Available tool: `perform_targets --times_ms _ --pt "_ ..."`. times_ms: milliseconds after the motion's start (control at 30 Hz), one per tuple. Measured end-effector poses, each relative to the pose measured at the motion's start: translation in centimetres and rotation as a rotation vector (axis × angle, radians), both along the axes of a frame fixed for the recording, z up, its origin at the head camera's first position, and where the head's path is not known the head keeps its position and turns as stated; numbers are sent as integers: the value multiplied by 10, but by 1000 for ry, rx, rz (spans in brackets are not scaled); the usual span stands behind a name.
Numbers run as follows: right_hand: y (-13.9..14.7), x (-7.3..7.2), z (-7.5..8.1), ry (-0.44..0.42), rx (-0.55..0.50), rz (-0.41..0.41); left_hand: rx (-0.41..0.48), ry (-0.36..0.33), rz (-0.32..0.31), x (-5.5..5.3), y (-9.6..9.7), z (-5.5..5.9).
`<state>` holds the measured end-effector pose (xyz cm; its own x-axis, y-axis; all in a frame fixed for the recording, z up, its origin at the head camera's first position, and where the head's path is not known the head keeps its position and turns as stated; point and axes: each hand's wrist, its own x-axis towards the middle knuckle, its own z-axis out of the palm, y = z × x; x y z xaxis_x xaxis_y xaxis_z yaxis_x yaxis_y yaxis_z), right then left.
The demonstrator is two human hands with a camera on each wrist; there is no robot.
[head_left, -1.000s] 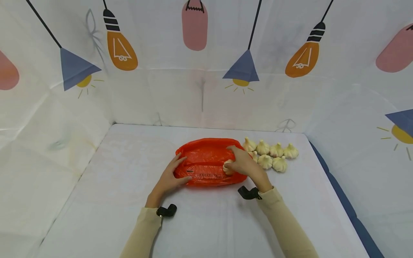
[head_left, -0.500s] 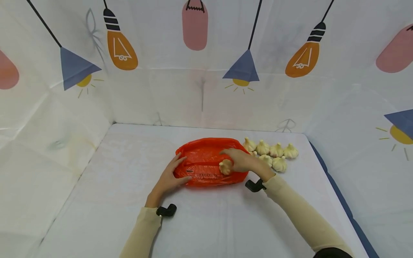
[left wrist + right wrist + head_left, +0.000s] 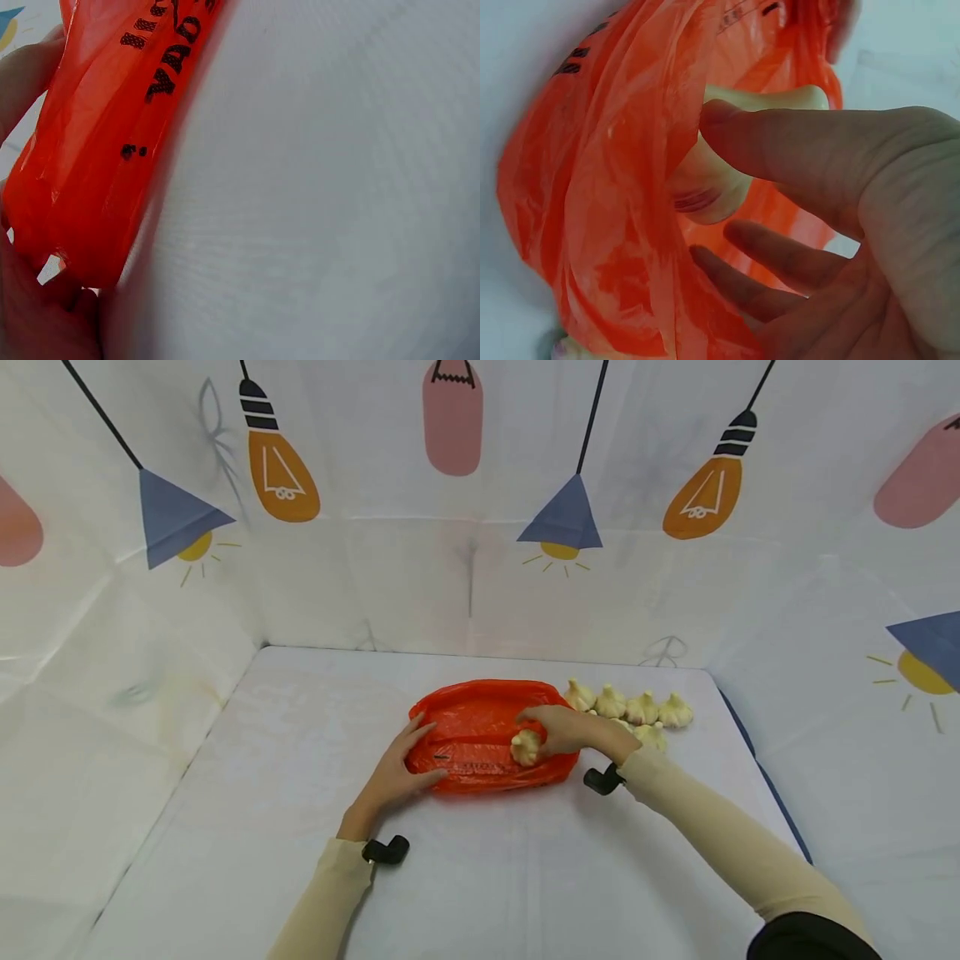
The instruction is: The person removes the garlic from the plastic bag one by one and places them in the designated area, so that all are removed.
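A red plastic bag (image 3: 472,727) with black print lies spread at the middle of the table, its mouth gaping upward. My left hand (image 3: 393,768) holds its left rim, thumb at the front and fingers spread along the side; the left wrist view shows some fingers bent by the bag (image 3: 97,172). Inside the mouth at the right, my right hand (image 3: 562,731) holds a pale garlic bulb (image 3: 525,748). In the right wrist view the thumb presses on the bulb (image 3: 712,176), while two fingers stand apart from it. The bag's wall hides part of the bulb there.
Several garlic bulbs (image 3: 641,708) sit in two rows right of the bag, some partly hidden by my right hand and forearm. The white table (image 3: 315,710) meets a patterned cloth wall (image 3: 420,585) at the back.
My right wrist and forearm have swung to the right, and the held garlic bulb has shifted slightly left and now shows more fully. My left hand and the bag have stayed nearly still.
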<state>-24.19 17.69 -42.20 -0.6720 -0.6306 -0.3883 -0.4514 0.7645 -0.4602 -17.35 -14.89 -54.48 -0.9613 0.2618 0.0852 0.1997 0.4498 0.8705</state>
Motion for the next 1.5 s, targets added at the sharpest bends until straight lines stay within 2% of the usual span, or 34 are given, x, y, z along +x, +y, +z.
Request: perform_targets --times_ms 300,533,767,933,1267,1500 --pt "3 3 -4 -8 37 -4 -3 -28 -38 -3 -3 5" --pt "1 7 -8 -1 15 20 19 34 -38 -8 -6 7" --pt "1 6 -12 28 -13 38 -13 -15 -38 -12 -11 6" --pt "2 6 -13 35 -43 65 -21 -25 -47 -13 -13 4" --pt "0 6 -16 -47 -82 35 -39 -19 -88 -13 -11 2" --pt "-1 7 -17 -87 -108 25 -31 -24 -95 -14 -10 1"
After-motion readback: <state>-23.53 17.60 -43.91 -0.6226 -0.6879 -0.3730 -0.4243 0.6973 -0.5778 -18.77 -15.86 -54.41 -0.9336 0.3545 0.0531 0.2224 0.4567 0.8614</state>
